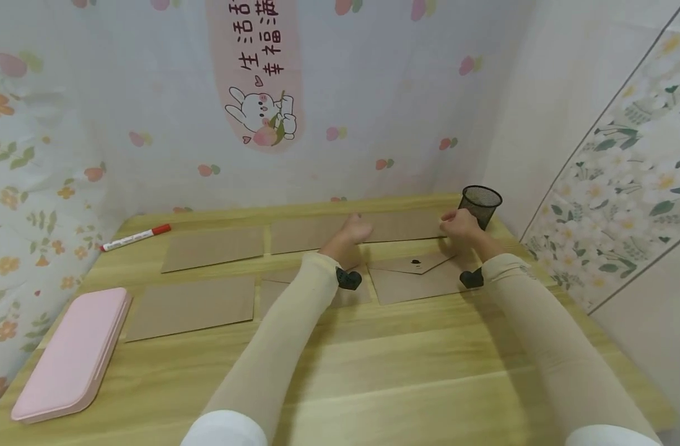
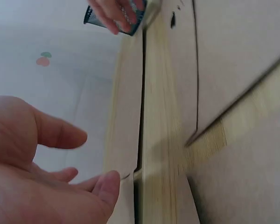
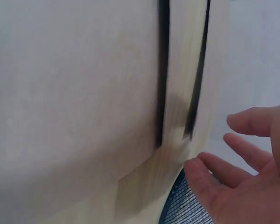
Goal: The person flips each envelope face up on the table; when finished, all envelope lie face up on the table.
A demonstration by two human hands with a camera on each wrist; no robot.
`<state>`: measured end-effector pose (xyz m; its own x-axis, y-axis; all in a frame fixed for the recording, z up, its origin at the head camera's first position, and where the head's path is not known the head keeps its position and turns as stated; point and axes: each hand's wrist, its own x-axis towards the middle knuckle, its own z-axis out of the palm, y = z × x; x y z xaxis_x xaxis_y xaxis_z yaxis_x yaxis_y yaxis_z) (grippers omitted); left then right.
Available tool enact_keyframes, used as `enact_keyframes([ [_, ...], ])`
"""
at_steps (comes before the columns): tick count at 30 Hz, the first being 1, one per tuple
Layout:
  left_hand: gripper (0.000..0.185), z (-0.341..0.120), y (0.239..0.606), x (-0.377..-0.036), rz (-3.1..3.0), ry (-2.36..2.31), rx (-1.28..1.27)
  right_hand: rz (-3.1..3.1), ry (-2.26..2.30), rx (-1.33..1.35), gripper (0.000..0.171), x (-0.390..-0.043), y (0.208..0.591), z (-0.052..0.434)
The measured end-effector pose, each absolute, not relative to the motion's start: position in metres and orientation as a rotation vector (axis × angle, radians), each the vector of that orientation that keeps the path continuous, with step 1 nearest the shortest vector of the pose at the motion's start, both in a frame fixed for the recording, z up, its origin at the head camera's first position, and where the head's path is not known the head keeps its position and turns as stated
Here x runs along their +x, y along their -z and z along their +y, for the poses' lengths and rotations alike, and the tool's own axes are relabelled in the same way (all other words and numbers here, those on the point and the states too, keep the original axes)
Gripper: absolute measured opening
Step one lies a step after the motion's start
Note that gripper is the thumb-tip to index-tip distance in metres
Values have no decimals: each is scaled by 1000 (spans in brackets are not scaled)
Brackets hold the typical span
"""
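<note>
Several flat brown envelopes lie in two rows on the wooden table [image 1: 407, 365]. My left hand [image 1: 355, 228] rests open at the left end of the far right envelope [image 1: 402, 225], fingers loose beside its edge [image 2: 126, 116]. My right hand [image 1: 451, 222] hovers at the envelope's right end, next to a black mesh cup [image 1: 480, 204]. In the right wrist view the right hand [image 3: 224, 144] has spread, relaxed fingers above the cup [image 3: 186, 205] and holds nothing. The left hand [image 2: 95, 161] is also empty. A nearer envelope with a pointed flap [image 1: 418, 275] lies below both hands.
A red-capped marker [image 1: 135, 238] lies at the far left of the table. A pink flat case [image 1: 72, 353] sits at the near left edge. Patterned walls close in the table at the back and on both sides.
</note>
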<state>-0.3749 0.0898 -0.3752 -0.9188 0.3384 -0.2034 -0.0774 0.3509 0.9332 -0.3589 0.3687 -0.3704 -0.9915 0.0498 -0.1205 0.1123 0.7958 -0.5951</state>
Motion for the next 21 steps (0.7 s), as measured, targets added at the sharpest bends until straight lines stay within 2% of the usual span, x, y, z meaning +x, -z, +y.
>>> enact_keyframes([
  [21,60,98,384,-383,2244,-1551,218,2777,1066,122,48,-372,381,374],
])
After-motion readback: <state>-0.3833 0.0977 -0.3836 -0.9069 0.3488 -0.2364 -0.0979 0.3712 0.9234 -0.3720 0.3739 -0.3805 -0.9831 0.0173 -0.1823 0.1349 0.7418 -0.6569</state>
